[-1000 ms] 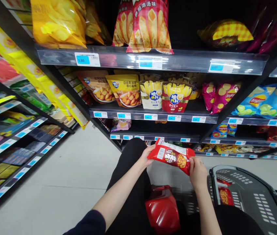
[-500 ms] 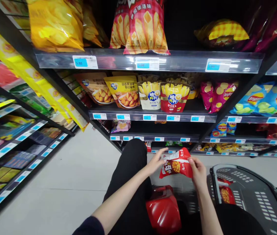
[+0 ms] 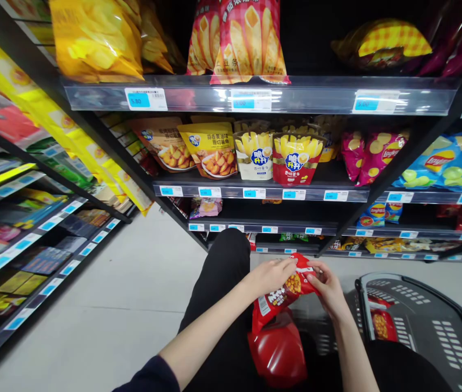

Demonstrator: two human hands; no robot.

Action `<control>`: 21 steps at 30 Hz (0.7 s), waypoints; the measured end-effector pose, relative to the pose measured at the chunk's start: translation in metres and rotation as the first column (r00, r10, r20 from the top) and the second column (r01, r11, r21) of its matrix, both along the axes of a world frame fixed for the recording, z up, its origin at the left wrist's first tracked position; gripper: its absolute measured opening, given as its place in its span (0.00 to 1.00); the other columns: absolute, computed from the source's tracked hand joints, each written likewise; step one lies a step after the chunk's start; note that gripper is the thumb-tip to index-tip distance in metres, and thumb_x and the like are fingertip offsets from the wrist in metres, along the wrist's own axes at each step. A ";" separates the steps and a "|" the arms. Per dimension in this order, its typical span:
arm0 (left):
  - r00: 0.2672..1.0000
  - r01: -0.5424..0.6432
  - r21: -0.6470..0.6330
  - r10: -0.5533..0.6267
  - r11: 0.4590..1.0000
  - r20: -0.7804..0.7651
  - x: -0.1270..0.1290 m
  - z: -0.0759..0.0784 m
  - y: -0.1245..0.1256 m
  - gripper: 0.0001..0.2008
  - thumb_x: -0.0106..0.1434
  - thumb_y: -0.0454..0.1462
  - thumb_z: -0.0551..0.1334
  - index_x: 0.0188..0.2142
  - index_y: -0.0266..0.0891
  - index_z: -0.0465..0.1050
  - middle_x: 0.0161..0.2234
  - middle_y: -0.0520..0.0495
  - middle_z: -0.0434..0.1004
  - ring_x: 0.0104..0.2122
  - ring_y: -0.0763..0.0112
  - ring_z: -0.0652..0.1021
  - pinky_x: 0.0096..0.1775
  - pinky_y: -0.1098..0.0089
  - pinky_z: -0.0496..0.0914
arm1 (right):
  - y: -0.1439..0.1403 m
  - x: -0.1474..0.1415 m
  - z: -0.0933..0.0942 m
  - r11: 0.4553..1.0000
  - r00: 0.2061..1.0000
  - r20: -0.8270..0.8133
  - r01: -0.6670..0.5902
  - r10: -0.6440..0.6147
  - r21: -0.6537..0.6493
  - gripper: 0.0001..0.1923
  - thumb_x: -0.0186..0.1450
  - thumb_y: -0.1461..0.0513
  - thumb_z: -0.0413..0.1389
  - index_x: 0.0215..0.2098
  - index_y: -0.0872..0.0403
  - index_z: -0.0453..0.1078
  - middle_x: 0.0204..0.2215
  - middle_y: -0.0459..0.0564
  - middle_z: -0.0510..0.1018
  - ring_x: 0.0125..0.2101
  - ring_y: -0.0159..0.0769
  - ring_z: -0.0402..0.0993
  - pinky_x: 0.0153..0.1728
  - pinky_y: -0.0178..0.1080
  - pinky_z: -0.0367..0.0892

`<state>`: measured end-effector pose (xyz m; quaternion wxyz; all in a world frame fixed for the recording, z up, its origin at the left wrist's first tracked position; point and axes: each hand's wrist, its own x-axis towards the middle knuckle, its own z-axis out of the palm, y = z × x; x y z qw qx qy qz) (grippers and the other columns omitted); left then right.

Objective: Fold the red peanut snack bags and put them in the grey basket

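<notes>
Both my left hand [image 3: 273, 274] and right hand [image 3: 325, 284] grip the red snack bag [image 3: 282, 296] by its top; its long axis hangs down-left, beside the basket [image 3: 430, 326].

My hands grip the snack packet [image 3: 283, 294]; the basket [image 3: 426, 326] lies right of it, shelves [image 3: 255, 190] stand ahead.

Count log: your two hands, left hand [image 3: 272, 275] and right hand [image 3: 326, 286], share one red snack bag [image 3: 282, 296]. One grey basket [image 3: 426, 326] sits beside you, with one red pack [image 3: 380, 325] showing inside. On the facing shelf you have two fries pouches [image 3: 275, 158], two orange-yellow wedge bags [image 3: 192, 147], two pink chip bags [image 3: 371, 155].
</notes>
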<state>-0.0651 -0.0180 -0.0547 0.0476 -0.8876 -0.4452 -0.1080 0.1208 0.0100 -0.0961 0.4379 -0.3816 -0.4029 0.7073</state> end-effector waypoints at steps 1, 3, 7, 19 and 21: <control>1.000 -0.007 0.021 0.007 1.000 -0.011 0.001 -0.001 -0.001 0.10 0.64 0.29 0.48 0.42 0.32 0.65 0.42 0.41 0.74 0.35 0.66 0.78 0.33 0.68 0.74 | -0.001 0.000 -0.001 1.000 1.000 -0.021 -0.005 0.005 0.004 0.17 0.48 0.60 0.66 0.36 0.52 0.70 0.31 0.47 0.76 0.31 0.34 0.71 0.32 0.35 0.67; 1.000 -0.021 0.060 0.021 0.998 0.009 0.002 -0.006 -0.002 0.10 0.64 0.28 0.47 0.41 0.31 0.64 0.38 0.41 0.75 0.33 0.67 0.78 0.32 0.69 0.74 | -0.002 -0.002 -0.002 1.000 0.997 -0.066 0.029 -0.030 -0.010 0.16 0.48 0.62 0.66 0.35 0.51 0.70 0.29 0.45 0.76 0.30 0.32 0.71 0.31 0.33 0.67; 0.995 -0.069 0.135 0.059 0.988 0.077 0.004 -0.019 -0.004 0.09 0.64 0.28 0.46 0.37 0.31 0.64 0.33 0.43 0.74 0.30 0.67 0.77 0.29 0.69 0.73 | -0.003 -0.008 -0.001 0.989 0.983 -0.121 0.133 -0.140 -0.061 0.16 0.47 0.62 0.66 0.33 0.52 0.71 0.23 0.44 0.74 0.24 0.30 0.70 0.26 0.33 0.67; 0.961 -0.178 -0.066 0.187 0.982 0.201 0.006 -0.003 -0.002 0.10 0.66 0.32 0.46 0.33 0.36 0.64 0.33 0.47 0.67 0.35 0.69 0.70 0.38 0.68 0.68 | -0.006 -0.006 0.004 0.993 0.988 -0.116 0.098 -0.105 -0.069 0.17 0.46 0.62 0.67 0.33 0.52 0.70 0.23 0.43 0.75 0.22 0.30 0.70 0.25 0.33 0.67; 0.987 -0.102 -0.050 0.108 0.994 0.119 0.005 0.000 -0.001 0.08 0.65 0.32 0.48 0.34 0.36 0.64 0.34 0.46 0.68 0.38 0.66 0.70 0.39 0.67 0.68 | -0.006 -0.008 0.004 0.991 0.987 -0.119 0.098 -0.108 -0.087 0.17 0.46 0.62 0.67 0.33 0.52 0.70 0.22 0.43 0.75 0.22 0.29 0.70 0.25 0.33 0.66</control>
